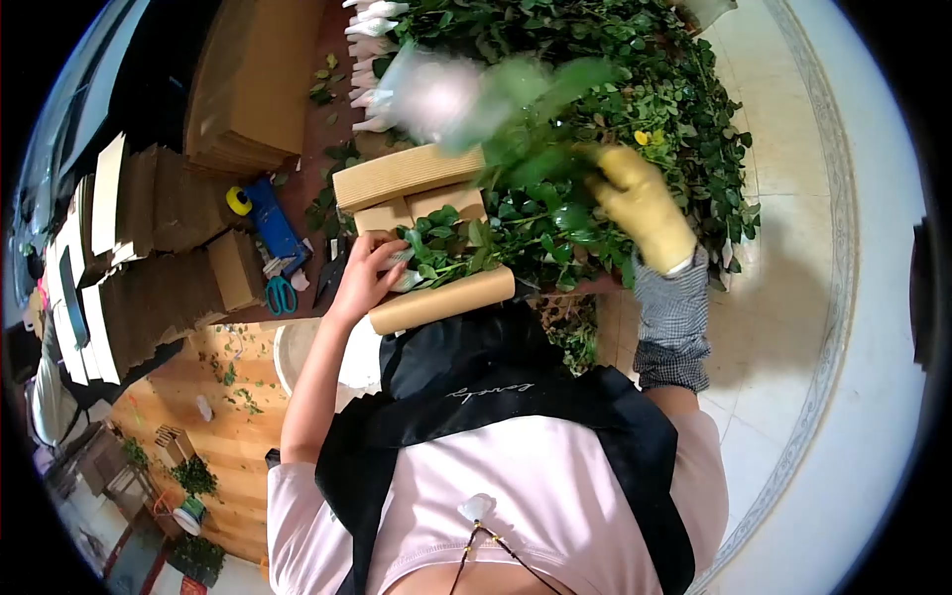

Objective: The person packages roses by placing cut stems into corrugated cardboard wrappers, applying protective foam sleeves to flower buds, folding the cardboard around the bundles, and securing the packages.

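Observation:
My left hand (372,271), bare, lies at the left end of an unrolled piece of corrugated cardboard (407,178). Its bent fingers close over the pale, net-covered head of a rose (402,266), whose leafy stem extends to the right. My right hand (645,208) wears a yellow glove and a checked sleeve cover. Its fingers are wrapped round the stem of another rose (441,99), held above the table. That rose's pale pink head points left, and its head and leaves are smeared by motion. The near edge of the cardboard curls up in front of my apron.
A large pile of leafy rose stems (684,109) covers the right of the table, with several netted heads (372,45) along its left side. To the left are blue scissors (281,295), a blue tape dispenser (273,223) and stacked cardboard (248,89). A white bucket (293,357) stands below.

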The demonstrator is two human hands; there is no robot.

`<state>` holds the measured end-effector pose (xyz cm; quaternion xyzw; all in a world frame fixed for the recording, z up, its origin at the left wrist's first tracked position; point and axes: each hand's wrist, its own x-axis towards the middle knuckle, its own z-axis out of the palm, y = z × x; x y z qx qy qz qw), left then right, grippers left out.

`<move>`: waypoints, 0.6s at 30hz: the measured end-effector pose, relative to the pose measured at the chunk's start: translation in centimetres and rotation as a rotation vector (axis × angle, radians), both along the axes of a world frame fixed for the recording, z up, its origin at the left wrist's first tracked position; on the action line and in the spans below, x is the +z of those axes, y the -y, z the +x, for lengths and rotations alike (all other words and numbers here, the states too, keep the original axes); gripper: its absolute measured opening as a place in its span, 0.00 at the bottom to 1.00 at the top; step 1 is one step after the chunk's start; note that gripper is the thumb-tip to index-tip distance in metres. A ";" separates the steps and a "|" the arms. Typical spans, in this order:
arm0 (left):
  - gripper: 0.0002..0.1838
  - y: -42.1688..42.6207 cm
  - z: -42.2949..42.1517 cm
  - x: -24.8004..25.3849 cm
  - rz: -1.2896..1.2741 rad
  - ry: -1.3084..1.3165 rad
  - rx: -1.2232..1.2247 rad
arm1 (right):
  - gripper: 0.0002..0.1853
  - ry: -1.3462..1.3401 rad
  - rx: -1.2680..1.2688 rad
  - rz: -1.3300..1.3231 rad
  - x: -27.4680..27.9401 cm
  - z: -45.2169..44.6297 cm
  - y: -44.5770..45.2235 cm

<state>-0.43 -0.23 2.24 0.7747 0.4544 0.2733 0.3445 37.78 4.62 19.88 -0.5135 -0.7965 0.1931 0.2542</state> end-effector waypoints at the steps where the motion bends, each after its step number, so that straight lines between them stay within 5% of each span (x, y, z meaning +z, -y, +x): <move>1: 0.20 0.0 -0.1 -0.3 -0.033 0.028 -0.021 | 0.17 0.089 0.131 0.065 -1.5 -1.5 -0.2; 2: 0.20 0.2 -0.5 -1.0 -0.136 -0.033 -0.011 | 0.16 0.289 0.167 -0.116 -3.5 -3.0 -0.1; 3: 0.21 0.3 0.0 1.1 -0.521 0.034 0.061 | 0.11 0.338 0.186 -0.002 -7.3 -4.3 0.5; 5: 0.20 0.1 -0.1 0.5 -0.131 -0.010 -0.015 | 0.06 0.644 0.079 0.146 -13.5 -6.2 1.5; 7: 0.18 -0.4 0.1 1.4 -0.050 -0.047 -0.033 | 0.07 0.731 0.021 0.045 -19.1 -6.3 1.8; 11: 0.15 -1.2 0.3 3.4 0.317 -0.423 -0.170 | 0.06 0.808 0.029 0.002 -18.1 -6.9 2.3; 14: 0.18 -2.0 0.4 3.5 0.380 -0.451 -0.143 | 0.08 0.635 0.059 0.111 -16.6 -6.2 2.2; 17: 0.20 -1.4 0.1 2.2 0.063 -0.384 -0.100 | 0.15 0.437 -0.113 0.233 -15.4 -5.0 3.3; 18: 0.26 -1.2 0.4 2.5 0.119 -0.317 -0.066 | 0.22 0.427 -0.128 -0.117 -14.2 -4.4 4.1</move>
